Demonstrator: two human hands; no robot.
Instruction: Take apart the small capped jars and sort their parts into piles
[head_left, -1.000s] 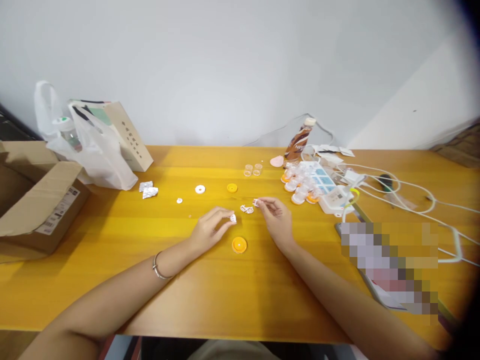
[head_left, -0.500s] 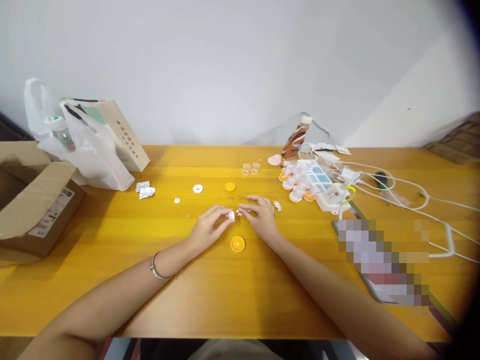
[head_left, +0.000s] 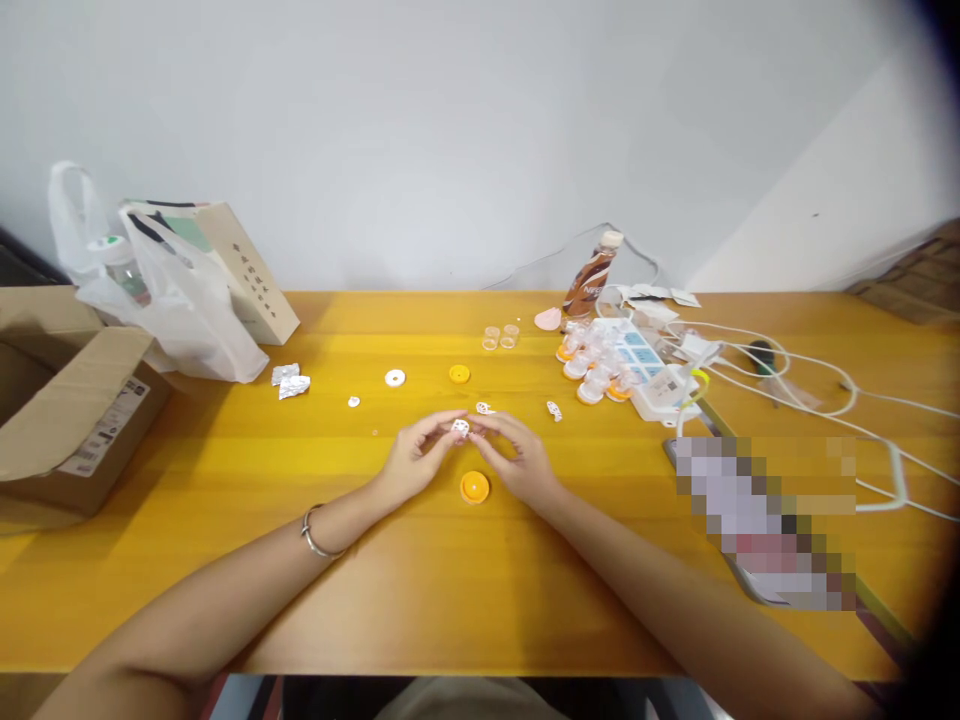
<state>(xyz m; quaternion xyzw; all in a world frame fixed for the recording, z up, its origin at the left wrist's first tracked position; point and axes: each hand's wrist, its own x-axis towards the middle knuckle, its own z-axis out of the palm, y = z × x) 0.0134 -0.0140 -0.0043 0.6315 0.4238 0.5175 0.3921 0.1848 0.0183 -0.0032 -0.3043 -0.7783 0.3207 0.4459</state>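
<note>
My left hand (head_left: 415, 458) and my right hand (head_left: 517, 455) meet over the middle of the yellow table (head_left: 225, 470). Both pinch a small white perforated plastic piece (head_left: 460, 428) between their fingertips. Right below them lies an orange round cap (head_left: 475, 487). Two more small white pieces (head_left: 484, 408) (head_left: 554, 410) lie just beyond the hands. A silver bracelet (head_left: 313, 535) is on my left wrist.
Farther back lie a white ring (head_left: 394, 377), a yellow cap (head_left: 459, 374), two clear cups (head_left: 501, 337) and foil scraps (head_left: 290, 380). A power strip (head_left: 651, 372) with orange-based parts, cables and a brown bottle (head_left: 593, 276) sit right. A cardboard box (head_left: 71, 400) and plastic bag (head_left: 176, 300) stand left.
My right hand moved left from the loose white pieces and joined my left hand. Both now hold the small white piece together, raised slightly off the table.
</note>
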